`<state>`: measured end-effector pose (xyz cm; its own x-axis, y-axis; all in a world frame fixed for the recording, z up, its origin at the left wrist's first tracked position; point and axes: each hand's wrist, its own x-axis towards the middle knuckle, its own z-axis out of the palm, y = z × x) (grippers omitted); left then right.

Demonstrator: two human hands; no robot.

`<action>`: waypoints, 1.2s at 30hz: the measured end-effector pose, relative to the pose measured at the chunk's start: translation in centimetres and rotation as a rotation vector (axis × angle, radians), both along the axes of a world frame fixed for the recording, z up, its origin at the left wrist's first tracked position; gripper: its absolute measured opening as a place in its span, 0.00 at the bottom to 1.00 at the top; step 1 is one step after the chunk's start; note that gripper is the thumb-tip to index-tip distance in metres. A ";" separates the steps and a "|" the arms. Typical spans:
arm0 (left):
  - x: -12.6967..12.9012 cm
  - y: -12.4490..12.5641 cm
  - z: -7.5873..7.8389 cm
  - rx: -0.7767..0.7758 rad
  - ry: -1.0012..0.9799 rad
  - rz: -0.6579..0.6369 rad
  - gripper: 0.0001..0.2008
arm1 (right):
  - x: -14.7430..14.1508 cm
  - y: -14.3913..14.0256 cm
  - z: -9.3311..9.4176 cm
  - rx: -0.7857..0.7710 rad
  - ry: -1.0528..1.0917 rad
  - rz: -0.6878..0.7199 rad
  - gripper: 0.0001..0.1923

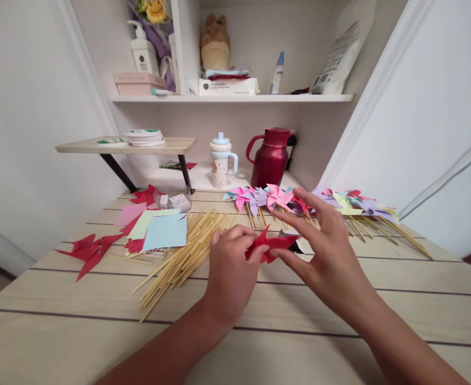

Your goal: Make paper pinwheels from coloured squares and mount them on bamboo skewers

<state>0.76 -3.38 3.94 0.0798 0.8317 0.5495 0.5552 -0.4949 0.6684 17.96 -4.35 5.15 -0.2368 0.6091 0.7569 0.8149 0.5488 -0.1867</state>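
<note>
Sticks (185,255) left of pinwheels (278,198)

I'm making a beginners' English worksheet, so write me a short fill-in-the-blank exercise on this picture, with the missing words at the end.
1. The left hand pinches folded paper coloured ____.
2. The uppermost square sheet beside the bare sticks is light ____.
3. As the picture shows it, the lidded mug stands to the ____ of the dark red jug.

Missing words: red; blue; left.
</note>
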 end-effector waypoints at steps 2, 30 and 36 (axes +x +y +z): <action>0.1 -0.1 -0.4 0.097 0.096 0.001 0.05 | -0.1 0.1 -0.2 -0.005 -0.036 0.005 0.18; -0.4 0.2 0.6 -0.169 -0.464 -0.140 0.40 | 0.0 0.6 0.9 -0.915 1.182 0.367 0.12; 0.0 -0.5 1.1 -0.391 -0.572 -0.317 0.13 | -0.8 0.2 0.7 -0.957 1.163 0.359 0.10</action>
